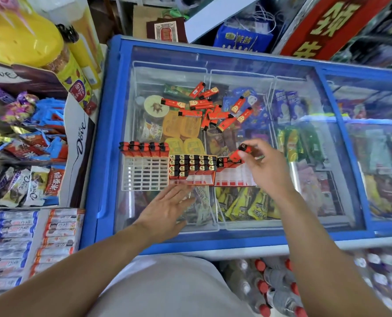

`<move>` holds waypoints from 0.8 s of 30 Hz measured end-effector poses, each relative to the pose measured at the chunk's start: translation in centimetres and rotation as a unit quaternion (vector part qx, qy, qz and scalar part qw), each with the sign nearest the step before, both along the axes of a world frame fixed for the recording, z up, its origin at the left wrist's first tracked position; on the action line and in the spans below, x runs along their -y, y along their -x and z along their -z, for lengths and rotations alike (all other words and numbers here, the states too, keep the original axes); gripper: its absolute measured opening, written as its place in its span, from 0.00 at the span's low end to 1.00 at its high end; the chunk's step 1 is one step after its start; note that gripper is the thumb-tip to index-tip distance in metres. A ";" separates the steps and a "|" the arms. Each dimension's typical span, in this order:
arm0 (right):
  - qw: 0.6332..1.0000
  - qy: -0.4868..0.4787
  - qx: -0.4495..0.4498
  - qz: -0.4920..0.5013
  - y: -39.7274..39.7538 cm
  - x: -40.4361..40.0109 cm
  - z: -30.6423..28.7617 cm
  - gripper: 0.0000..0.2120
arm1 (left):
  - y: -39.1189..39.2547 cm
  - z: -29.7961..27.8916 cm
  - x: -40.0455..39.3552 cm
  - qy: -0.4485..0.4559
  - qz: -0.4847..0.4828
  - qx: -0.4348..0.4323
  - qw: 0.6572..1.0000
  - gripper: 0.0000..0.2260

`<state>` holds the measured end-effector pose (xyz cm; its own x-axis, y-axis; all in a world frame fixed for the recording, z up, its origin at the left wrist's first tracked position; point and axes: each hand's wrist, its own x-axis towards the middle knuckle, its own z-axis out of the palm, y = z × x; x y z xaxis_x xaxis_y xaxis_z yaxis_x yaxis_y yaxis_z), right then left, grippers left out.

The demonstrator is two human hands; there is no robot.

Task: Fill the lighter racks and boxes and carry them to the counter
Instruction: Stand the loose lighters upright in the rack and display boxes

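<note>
Across the frame's middle, on the glass freezer lid (236, 65), sit three gridded racks (144, 177), loose red lighters (213, 108) above. Right hand (264, 165) pinches a lighter (244, 149); left hand (167, 209) lies flat, fingers spread.

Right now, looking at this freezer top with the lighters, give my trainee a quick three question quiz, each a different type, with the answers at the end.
1. True or false: the left hand is gripping a lighter.
2. Multiple choice: the lighter pinched by the right hand is over which container? A) the white grid rack B) the middle red box C) the right-hand box
3. Fill the gap: the pile of loose lighters lies on the freezer's glass ____.

Key: 1. False, it is open and flat, near the front edge of the middle red box. 2. C. 3. Lid.
</note>
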<state>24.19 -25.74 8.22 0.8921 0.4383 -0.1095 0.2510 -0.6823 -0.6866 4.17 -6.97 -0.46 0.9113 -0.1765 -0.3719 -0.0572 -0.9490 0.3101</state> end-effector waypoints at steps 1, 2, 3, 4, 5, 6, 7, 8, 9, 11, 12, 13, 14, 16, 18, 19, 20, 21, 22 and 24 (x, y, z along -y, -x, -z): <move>1.000 0.002 -0.005 0.001 0.8 0.6 0.2 0.09 | -0.3 -0.2 0.4 0.004 0.020 0.005 1.000 0.30; 1.000 0.001 -0.007 0.004 1.3 1.1 0.6 0.09 | -0.7 -0.4 0.8 0.008 0.038 0.009 0.999 0.30; 1.000 -0.003 -0.005 0.009 1.5 1.4 1.0 0.09 | -1.1 -0.6 1.3 0.010 0.052 0.011 0.999 0.31; 1.000 -0.005 0.000 0.014 1.6 1.6 1.3 0.09 | -1.5 -0.7 1.7 0.010 0.064 0.010 0.998 0.32; 1.000 0.001 0.007 0.012 1.6 1.7 1.5 0.10 | -2.0 -0.8 2.1 0.008 0.073 0.007 0.997 0.33; 1.000 0.011 0.013 0.006 1.6 1.9 1.6 0.11 | -2.5 -0.9 2.5 0.001 0.083 0.001 0.997 0.34; 1.000 0.025 0.019 -0.003 1.5 2.0 1.7 0.11 | -3.0 -1.0 2.7 -0.009 0.093 -0.003 0.996 0.35; 0.999 0.041 0.027 -0.014 1.4 2.2 1.7 0.12 | -3.5 -1.1 3.0 -0.019 0.103 -0.004 0.995 0.36; 0.997 0.059 0.033 -0.023 1.3 2.3 1.8 0.12 | -3.9 -1.2 3.2 -0.028 0.108 -0.006 0.994 0.37; 0.995 0.093 0.037 -0.029 1.2 2.5 2.3 0.13 | -4.7 -1.3 3.6 -0.036 0.107 -0.022 0.993 0.39; 0.993 0.105 0.045 -0.029 1.2 2.5 2.6 0.12 | -5.0 -1.2 3.8 -0.037 0.099 -0.035 0.994 0.40; 0.992 0.113 0.056 -0.030 1.2 2.4 3.1 0.11 | -5.3 -1.1 3.9 -0.037 0.089 -0.048 0.994 0.41; 0.990 0.117 0.065 -0.032 1.1 2.4 3.5 0.10 | -5.4 -0.9 4.0 -0.037 0.080 -0.060 0.994 0.42; 0.988 0.128 0.075 -0.039 1.0 2.2 4.4 0.10 | -5.4 -0.4 4.0 -0.039 0.072 -0.081 0.993 0.42; 0.987 0.131 0.083 -0.050 0.8 2.1 4.9 0.09 | -5.3 -0.1 4.0 -0.044 0.073 -0.091 0.992 0.41; 0.987 0.128 0.085 -0.057 0.7 2.0 5.0 0.09 | -5.3 0.0 4.0 -0.046 0.073 -0.092 0.992 0.41; 0.986 0.127 0.086 -0.063 0.7 1.9 5.2 0.09 | -5.2 0.0 4.1 -0.046 0.070 -0.091 0.992 0.41; 0.985 0.131 0.085 -0.067 0.6 1.8 5.3 0.09 | -5.2 0.0 4.2 -0.045 0.068 -0.090 0.993 0.41; 0.985 0.137 0.082 -0.067 0.6 1.7 5.4 0.09 | -5.2 0.0 4.3 -0.044 0.067 -0.089 0.993 0.41; 0.985 0.141 0.078 -0.064 0.6 1.5 5.7 0.09 | -5.1 0.2 4.3 -0.042 0.064 -0.087 0.993 0.41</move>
